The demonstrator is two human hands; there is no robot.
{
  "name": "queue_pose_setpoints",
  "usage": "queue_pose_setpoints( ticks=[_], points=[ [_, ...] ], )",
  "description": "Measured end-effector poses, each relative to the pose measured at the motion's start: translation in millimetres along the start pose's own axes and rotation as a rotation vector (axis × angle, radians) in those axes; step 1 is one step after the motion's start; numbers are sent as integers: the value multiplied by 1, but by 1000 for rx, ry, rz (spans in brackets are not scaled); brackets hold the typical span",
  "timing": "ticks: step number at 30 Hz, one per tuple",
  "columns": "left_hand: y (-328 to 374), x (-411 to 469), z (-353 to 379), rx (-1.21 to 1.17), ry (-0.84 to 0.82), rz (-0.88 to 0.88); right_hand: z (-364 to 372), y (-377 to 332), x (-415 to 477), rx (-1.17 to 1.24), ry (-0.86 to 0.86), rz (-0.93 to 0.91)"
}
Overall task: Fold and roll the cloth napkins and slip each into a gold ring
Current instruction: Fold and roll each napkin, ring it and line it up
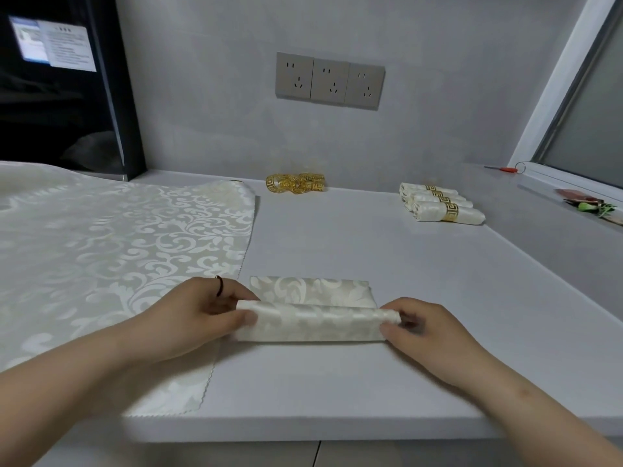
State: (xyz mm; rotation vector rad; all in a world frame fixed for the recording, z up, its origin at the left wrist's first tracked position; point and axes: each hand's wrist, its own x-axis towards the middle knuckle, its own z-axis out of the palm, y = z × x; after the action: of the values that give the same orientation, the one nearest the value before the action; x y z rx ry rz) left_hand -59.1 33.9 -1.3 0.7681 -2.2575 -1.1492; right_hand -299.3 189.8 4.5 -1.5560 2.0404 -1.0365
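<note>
A cream damask napkin [310, 318] lies folded on the white counter near its front edge, partly rolled, with a flat flap still showing behind the roll. My left hand [199, 315] pinches the roll's left end and my right hand [424, 332] pinches its right end. A heap of loose gold rings [295, 183] sits at the back by the wall. Three rolled napkins in gold rings [438, 205] lie side by side at the back right.
A stack of flat unfolded napkins [111, 251] covers the counter's left side. A black appliance [60, 85] stands at the back left. Wall sockets [328, 80] are above the rings. A red-handled tool [505, 169] and a small packet lie on the window sill at right.
</note>
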Motion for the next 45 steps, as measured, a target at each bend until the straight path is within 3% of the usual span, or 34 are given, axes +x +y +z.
queue_pose_setpoints(
  ticks=[4,9,11,13,15,20,23,26,30,33,36,38,41,45],
  points=[
    [-1,13,7,-25,160,-70,6,-2,13,140,108,155],
    [-4,29,17,348,332,-46,18,3,29,-65,260,123],
    [-1,27,15,539,381,216,19,7,31,-213,298,7],
    [1,23,11,730,253,538,19,9,30,-386,313,-238],
    [-6,19,10,864,119,697,16,12,26,-525,266,-388],
    [-4,15,12,889,-5,463,7,11,17,-551,-51,-291],
    [0,23,12,708,7,273,7,8,22,-529,-10,-279],
    [-1,23,8,552,-34,197,7,4,20,-472,-27,-249],
    [8,16,0,266,-103,66,-2,-3,15,-142,-87,-132],
    [8,20,0,217,-64,-18,-1,-5,21,22,-116,-48],
    [8,29,5,329,69,19,4,-7,32,173,-98,56],
    [14,33,12,563,154,191,7,-8,40,200,-78,119],
    [19,40,25,734,61,481,9,-8,51,181,-67,183],
    [24,52,43,722,-62,351,14,-7,57,10,8,187]
  ],
)
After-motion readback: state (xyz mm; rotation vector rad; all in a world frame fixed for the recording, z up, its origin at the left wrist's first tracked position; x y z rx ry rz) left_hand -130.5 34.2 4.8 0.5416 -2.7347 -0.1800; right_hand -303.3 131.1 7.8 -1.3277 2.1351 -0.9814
